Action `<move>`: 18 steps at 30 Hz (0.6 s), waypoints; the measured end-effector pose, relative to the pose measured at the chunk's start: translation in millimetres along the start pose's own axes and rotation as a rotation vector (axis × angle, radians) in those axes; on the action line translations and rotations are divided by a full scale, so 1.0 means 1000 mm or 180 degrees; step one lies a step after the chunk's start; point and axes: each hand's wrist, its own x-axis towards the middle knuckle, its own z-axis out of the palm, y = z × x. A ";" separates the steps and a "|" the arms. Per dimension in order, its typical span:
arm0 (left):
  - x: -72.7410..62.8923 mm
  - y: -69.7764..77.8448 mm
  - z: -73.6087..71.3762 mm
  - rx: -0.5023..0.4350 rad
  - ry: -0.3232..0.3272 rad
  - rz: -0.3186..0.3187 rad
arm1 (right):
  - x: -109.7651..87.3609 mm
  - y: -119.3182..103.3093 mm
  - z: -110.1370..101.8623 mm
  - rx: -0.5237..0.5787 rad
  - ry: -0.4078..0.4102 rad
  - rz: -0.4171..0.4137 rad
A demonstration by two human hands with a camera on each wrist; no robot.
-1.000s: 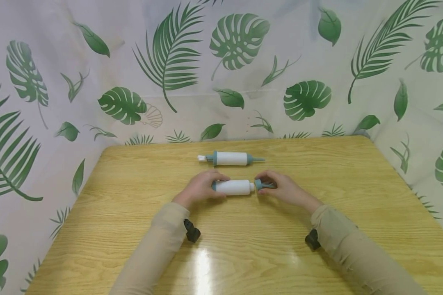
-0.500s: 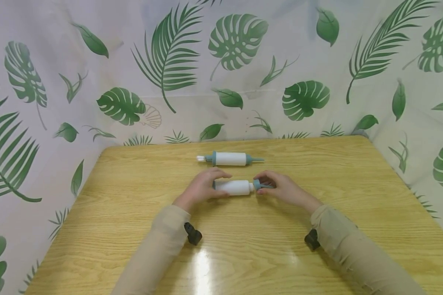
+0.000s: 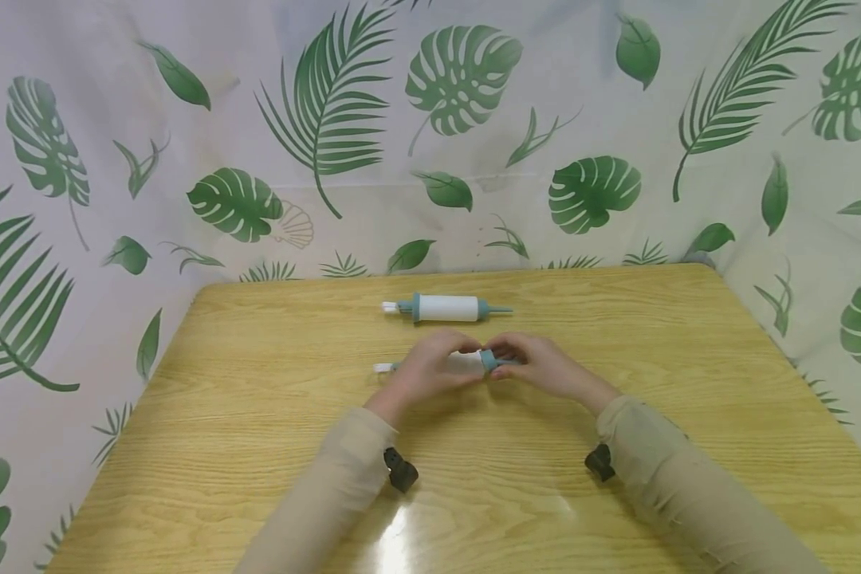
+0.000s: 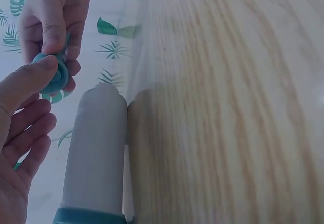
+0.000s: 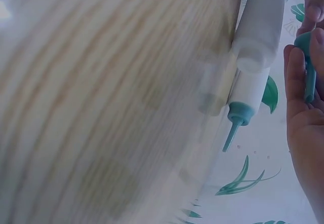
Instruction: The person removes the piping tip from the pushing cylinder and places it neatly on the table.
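Note:
A teal nozzle cap [image 3: 489,360] with a thin spout is between both hands. My right hand [image 3: 545,365] pinches it around the spout; in the right wrist view the spout [image 5: 310,84] points down along the fingers. My left hand [image 3: 430,367] reaches over a white syringe-like tube [image 3: 465,364] lying on the table, and its thumb [image 4: 35,77] presses the cap's rim, with a fingertip at the opposite side partly hidden. The tube's narrow bare neck [image 4: 105,88] stands apart from the cap in the left wrist view. Its white-tipped handle [image 3: 383,367] shows left of my left hand.
A second white syringe [image 3: 448,308], with teal nozzle and collar, lies just behind the hands. The wooden table [image 3: 258,446] runs back to a leaf-printed curtain [image 3: 373,207]. Dark wrist cameras [image 3: 400,470] hang below both sleeves.
My left hand has left the tube's teal end and moved right to the cap, uncovering the white-tipped handle. My right hand has shifted slightly left, still holding the cap.

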 end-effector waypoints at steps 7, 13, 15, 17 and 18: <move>0.001 0.003 0.004 0.0035 0.0145 0.0104 | 0.001 -0.001 0.001 -0.0013 -0.0005 -0.0021; 0.002 0.002 0.007 0.0039 0.0224 0.0190 | 0.001 -0.004 0.000 -0.0031 -0.0002 0.0014; 0.002 0.002 0.008 0.0011 0.0215 0.0203 | 0.000 -0.004 0.000 -0.0023 -0.0005 0.0018; 0.002 0.002 0.008 -0.0020 0.0202 0.0202 | 0.000 -0.004 -0.001 -0.0018 -0.0002 0.0041; 0.002 0.002 0.008 -0.0026 0.0192 0.0199 | 0.000 -0.004 -0.001 -0.0023 -0.0003 0.0044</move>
